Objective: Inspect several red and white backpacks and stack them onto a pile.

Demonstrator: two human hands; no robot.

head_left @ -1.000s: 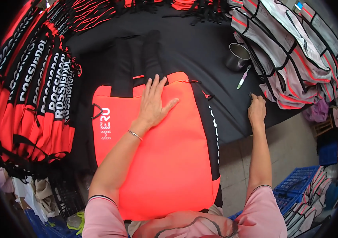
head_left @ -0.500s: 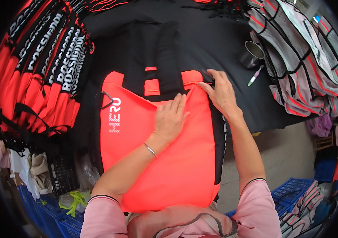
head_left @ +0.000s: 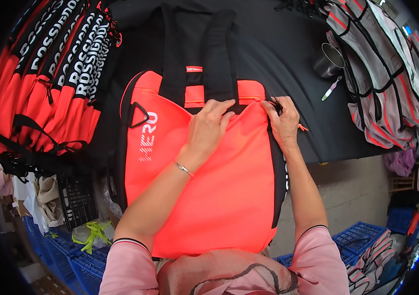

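Note:
A bright coral-red backpack (head_left: 209, 182) with black sides lies on the black-covered table, its lower end towards me. Two black shoulder straps (head_left: 218, 54) stretch away from its top. My left hand (head_left: 207, 128) has its fingers bent over the top edge of the coral panel, with the thumb against the cloth. At the upper right corner of the bag, my right hand (head_left: 284, 123) is closed around small dark thread snips (head_left: 277, 103), mostly hidden by the fingers. A short orange-red cord end (head_left: 303, 127) sticks out beside that hand. A black triangular ring (head_left: 139, 115) is at the bag's left side.
Several red and black bags (head_left: 67, 83) stand stacked at the left. Grey panels with black and red trim (head_left: 381, 73) are piled at the right. Nearby are a metal cup (head_left: 328, 61) and a small white-pink tool (head_left: 332, 89). Blue crates (head_left: 359, 238) stand below.
The backpack has shifted slightly away from me. My left hand has gone from lying flat to bent fingers at the panel edge. My right hand has curled in closer at the corner.

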